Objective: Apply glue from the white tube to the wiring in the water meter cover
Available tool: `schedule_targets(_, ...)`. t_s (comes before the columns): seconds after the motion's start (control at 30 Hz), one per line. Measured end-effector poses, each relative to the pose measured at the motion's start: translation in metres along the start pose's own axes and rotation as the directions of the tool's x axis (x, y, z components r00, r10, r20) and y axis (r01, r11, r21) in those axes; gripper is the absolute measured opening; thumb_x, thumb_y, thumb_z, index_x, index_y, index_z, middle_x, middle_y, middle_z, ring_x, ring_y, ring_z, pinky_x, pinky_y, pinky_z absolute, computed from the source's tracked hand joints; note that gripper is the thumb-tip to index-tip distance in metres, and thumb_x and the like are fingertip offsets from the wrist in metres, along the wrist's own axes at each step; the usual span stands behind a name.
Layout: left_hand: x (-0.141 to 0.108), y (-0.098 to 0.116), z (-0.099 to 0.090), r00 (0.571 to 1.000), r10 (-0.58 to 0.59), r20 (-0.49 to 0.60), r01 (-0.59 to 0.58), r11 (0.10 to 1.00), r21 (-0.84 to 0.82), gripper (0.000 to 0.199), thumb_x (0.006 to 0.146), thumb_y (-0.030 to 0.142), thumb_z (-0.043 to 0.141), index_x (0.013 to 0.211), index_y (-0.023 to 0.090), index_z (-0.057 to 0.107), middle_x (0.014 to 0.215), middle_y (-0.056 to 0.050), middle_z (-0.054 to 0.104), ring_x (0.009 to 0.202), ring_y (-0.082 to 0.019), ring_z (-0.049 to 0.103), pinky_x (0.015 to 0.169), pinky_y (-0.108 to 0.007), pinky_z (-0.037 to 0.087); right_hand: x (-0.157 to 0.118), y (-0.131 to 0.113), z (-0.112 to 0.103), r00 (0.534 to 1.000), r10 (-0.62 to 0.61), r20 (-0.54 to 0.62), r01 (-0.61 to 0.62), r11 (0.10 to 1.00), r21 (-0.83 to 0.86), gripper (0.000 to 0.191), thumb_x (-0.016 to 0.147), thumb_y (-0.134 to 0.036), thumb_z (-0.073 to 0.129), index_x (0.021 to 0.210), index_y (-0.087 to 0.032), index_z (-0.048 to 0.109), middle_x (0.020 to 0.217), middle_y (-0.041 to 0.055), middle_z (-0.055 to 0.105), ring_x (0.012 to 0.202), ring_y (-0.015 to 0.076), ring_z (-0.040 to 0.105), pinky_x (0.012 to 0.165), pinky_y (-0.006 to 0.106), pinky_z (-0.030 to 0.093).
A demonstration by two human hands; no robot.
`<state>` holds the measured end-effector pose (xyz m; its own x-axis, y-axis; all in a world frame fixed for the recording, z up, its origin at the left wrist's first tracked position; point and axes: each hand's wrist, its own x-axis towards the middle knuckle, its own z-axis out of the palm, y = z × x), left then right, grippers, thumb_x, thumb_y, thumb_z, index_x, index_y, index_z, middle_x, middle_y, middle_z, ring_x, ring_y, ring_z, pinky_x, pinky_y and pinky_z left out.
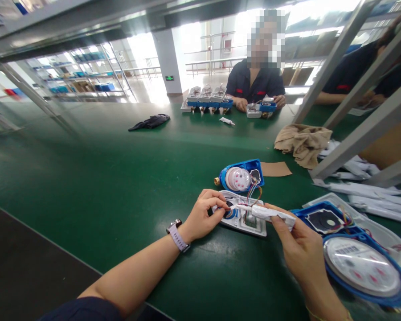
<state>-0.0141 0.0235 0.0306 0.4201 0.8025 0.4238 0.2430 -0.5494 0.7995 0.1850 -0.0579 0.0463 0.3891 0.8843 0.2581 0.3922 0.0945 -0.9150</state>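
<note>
A white tube (274, 215) is grasped by the right hand (300, 247) above the clear cover (243, 220), which is pinched by the left hand (203, 216) on the green counter (120, 187).

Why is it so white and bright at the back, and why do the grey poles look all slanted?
In the head view, daylight from the far windows washes out to plain white, and glare streaks the green table top. The wide lens bends the edges, so the grey metal frame bars lean. The right hand near the lens looks oversized, and its white squeeze tube is slightly soft.
</note>
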Motion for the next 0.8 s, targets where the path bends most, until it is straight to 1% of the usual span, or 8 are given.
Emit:
schedule_targets(0.1,-0.002,0.000,-0.002,1.000,-0.016,-0.023,0.016,1.000,0.007,0.010,0.083,0.016,0.063,0.082,0.019,0.072,0.093,-0.006,0.065,0.093,-0.020,0.056,0.087,-0.036,0.041,0.000,-0.003,-0.002,1.000,0.023,-0.014,-0.023,0.999,-0.043,0.030,0.088,-0.042,0.055,0.103,-0.021,0.071,0.102,0.0061,0.073,0.096,0.0241,0.067,0.085,0.035,0.053)
schedule_targets(0.2,-0.002,0.001,-0.004,0.999,-0.019,-0.037,0.020,0.999,0.034,0.008,0.083,0.019,0.066,0.082,0.020,0.074,0.084,-0.004,0.067,0.088,-0.019,0.056,0.086,-0.036,0.040,-0.002,-0.007,-0.002,1.000,0.022,-0.010,-0.023,0.997,-0.077,0.029,0.088,-0.042,0.054,0.100,-0.022,0.072,0.098,0.0046,0.074,0.093,0.0228,0.068,0.081,0.032,0.053)
schedule_targets(0.27,-0.003,0.002,-0.005,0.999,-0.022,-0.039,0.024,0.998,0.052,0.007,0.083,0.020,0.067,0.080,0.021,0.073,0.077,-0.002,0.068,0.084,-0.019,0.056,0.085,-0.036,0.039,-0.003,-0.008,-0.001,1.000,0.017,0.001,-0.017,0.996,-0.083,0.030,0.089,-0.042,0.053,0.099,-0.022,0.072,0.098,0.0043,0.074,0.093,0.0230,0.068,0.081,0.031,0.052)
schedule_targets(0.4,-0.004,0.006,-0.007,0.994,-0.093,-0.053,0.097,0.993,0.068,0.007,0.079,0.021,0.070,0.073,0.019,0.069,0.072,-0.002,0.065,0.079,-0.019,0.055,0.080,-0.035,0.039,-0.004,-0.007,0.001,1.000,0.025,0.006,-0.024,0.996,-0.083,0.031,0.088,-0.044,0.054,0.101,-0.022,0.072,0.098,0.0043,0.074,0.090,0.0231,0.068,0.078,0.031,0.052)
schedule_targets(0.5,-0.005,0.009,-0.008,0.987,-0.156,-0.039,0.158,0.987,0.041,0.011,0.080,0.022,0.069,0.069,0.018,0.066,0.072,-0.001,0.063,0.078,-0.018,0.055,0.078,-0.033,0.041,-0.004,-0.006,0.002,0.999,0.048,0.004,-0.047,0.996,-0.077,0.031,0.088,-0.045,0.055,0.101,-0.023,0.072,0.098,0.0040,0.074,0.090,0.0226,0.068,0.077,0.030,0.052)
schedule_targets(0.6,-0.006,0.011,-0.009,0.977,-0.212,-0.007,0.212,0.977,-0.001,0.010,0.081,0.022,0.065,0.072,0.018,0.066,0.075,-0.003,0.064,0.080,-0.018,0.056,0.078,-0.032,0.042,-0.005,-0.005,0.003,0.998,0.059,-0.008,-0.059,0.997,-0.058,0.033,0.087,-0.046,0.056,0.102,-0.022,0.072,0.097,0.0047,0.074,0.091,0.0232,0.068,0.078,0.031,0.052)
schedule_targets(0.7,-0.005,0.011,-0.011,0.964,-0.265,0.018,0.265,0.963,-0.050,0.008,0.080,0.019,0.062,0.076,0.017,0.068,0.080,-0.004,0.066,0.082,-0.018,0.058,0.080,-0.032,0.043,-0.006,-0.004,0.005,0.999,0.047,-0.003,-0.047,0.998,-0.049,0.034,0.086,-0.048,0.057,0.100,-0.021,0.073,0.093,0.0050,0.075,0.088,0.0234,0.069,0.075,0.030,0.053)
schedule_targets(0.8,-0.005,0.009,-0.014,0.948,-0.316,0.029,0.317,0.945,-0.081,0.010,0.080,0.022,0.062,0.077,0.016,0.070,0.080,-0.005,0.067,0.081,-0.019,0.059,0.078,-0.032,0.043,-0.006,-0.002,0.006,1.000,0.019,0.009,-0.018,0.999,-0.038,0.033,0.085,-0.048,0.058,0.097,-0.021,0.073,0.093,0.0056,0.074,0.088,0.0236,0.069,0.077,0.031,0.053)
